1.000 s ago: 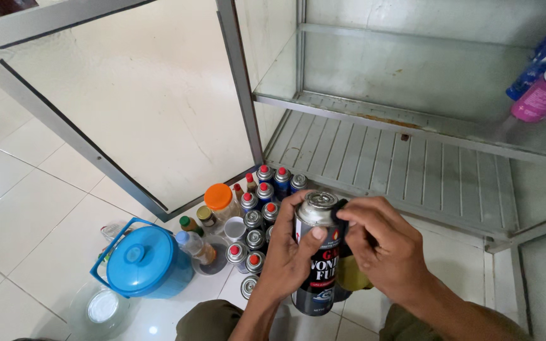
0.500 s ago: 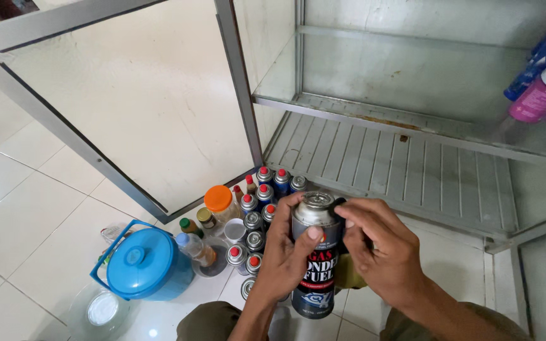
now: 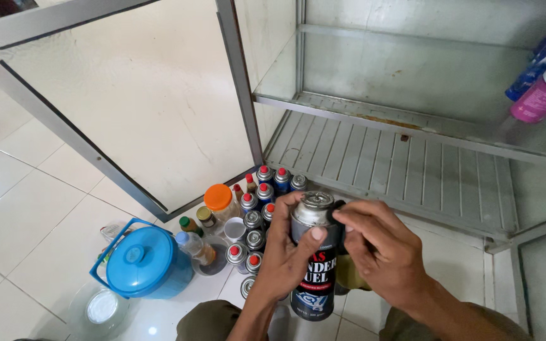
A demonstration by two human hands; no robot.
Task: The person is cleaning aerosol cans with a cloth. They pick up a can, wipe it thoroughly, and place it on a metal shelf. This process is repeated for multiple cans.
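My left hand (image 3: 289, 252) grips a tall gas canister (image 3: 314, 265) by its side, holding it upright over the floor. The canister has a silver shoulder and a black lower body with red and white print. My right hand (image 3: 380, 249) closes on its right side near the top, fingertips at the silver rim, with a dark cloth partly hidden under the palm. Right behind the canister, several similar small cans (image 3: 257, 218) with red caps stand clustered on the white tiled floor.
An open glass cabinet door (image 3: 127, 107) leans out to the left; the cabinet's slatted bottom shelf (image 3: 387, 158) lies ahead. A blue lidded bucket (image 3: 140, 262), an orange-lidded jar (image 3: 219, 201) and small bottles stand at left. Pink and blue bottles (image 3: 545, 82) sit upper right.
The canister has been lifted slightly and my right hand's fingers have shifted around its top rim; the left thumb now presses on its silver shoulder.
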